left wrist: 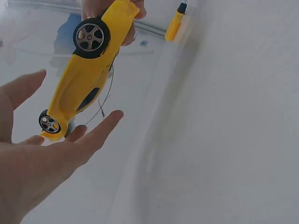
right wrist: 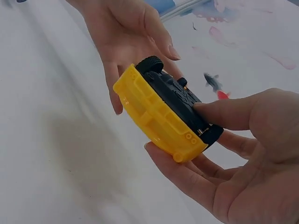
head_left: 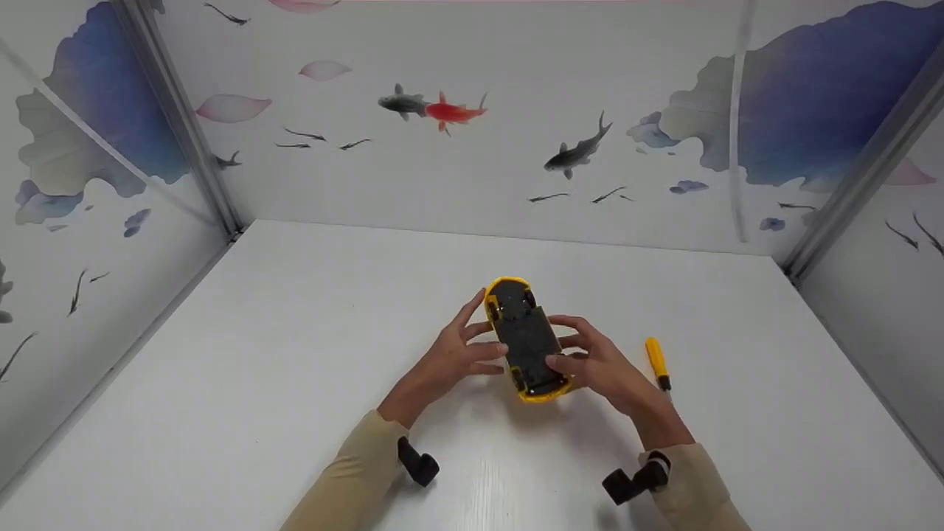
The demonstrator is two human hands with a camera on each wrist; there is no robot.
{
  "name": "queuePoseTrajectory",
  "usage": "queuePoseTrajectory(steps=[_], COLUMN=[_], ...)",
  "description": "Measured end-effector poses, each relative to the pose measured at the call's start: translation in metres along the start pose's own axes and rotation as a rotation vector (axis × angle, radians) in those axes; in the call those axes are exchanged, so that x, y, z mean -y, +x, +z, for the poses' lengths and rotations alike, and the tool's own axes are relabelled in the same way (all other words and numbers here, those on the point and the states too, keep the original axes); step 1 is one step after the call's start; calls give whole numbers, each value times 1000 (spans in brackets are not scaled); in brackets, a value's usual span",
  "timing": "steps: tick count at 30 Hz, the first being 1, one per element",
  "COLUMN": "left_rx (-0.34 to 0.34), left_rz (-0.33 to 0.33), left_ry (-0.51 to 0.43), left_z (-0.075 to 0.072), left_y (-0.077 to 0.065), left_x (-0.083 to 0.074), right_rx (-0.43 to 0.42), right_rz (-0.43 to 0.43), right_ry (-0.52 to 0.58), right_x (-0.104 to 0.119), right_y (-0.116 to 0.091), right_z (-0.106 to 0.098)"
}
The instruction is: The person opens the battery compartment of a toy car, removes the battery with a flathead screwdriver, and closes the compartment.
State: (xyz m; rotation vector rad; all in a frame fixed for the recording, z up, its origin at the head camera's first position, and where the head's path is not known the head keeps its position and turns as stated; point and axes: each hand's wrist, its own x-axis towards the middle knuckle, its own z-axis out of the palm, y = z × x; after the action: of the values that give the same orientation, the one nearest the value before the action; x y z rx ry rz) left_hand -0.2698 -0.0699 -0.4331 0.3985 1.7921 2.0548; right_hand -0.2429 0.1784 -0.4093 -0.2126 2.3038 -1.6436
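Note:
A yellow toy car is held up over the table with its black underside toward the head camera. My right hand grips its lower end, the thumb pressed on the underside and the fingers beneath the yellow body. My left hand is at the other side, its fingers spread and fairly straight. In the left wrist view the fingertips of the left hand are right at the car's lower end, and the side wheels show. A thin dark curved line runs beside the car there.
A screwdriver with a yellow handle lies on the white table, just right of my right wrist, which partly hides it. White panels printed with fish and petals stand at the back and both sides.

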Motion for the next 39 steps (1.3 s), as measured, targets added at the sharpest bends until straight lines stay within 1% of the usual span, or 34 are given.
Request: queuePoseTrajectory(steps=[3, 8, 11, 15, 21, 23, 29, 35, 39], left_rx=[45, 78, 84, 84, 70, 81, 140, 167, 180], left_rz=[-27, -38, -31, -23, -56, -64, -61, -65, -72], left_ry=[-22, -49, -64, -65, -17, -7, -5, 32, 52], left_z=[1, 2, 1, 1, 1, 1, -1, -4, -5], left_y=[0, -1, 0, 1, 1, 1, 1, 2, 3], left_x=[1, 3, 4, 5, 7, 7, 12, 16, 18], right_rx=[-11, -31, -52, -90, -138, -145, -142, -122, -112], right_rz=[11, 28, 33, 43, 38, 25, -23, -23, -14], right_ry=[16, 19, 21, -14, -64, -64, -84, -130, -141], right_x=[1, 3, 4, 5, 8, 9, 8, 2, -1], right_y=[0, 1, 1, 1, -1, -2, -1, 3, 5], right_z=[4, 9, 12, 15, 15, 15, 15, 16, 18])
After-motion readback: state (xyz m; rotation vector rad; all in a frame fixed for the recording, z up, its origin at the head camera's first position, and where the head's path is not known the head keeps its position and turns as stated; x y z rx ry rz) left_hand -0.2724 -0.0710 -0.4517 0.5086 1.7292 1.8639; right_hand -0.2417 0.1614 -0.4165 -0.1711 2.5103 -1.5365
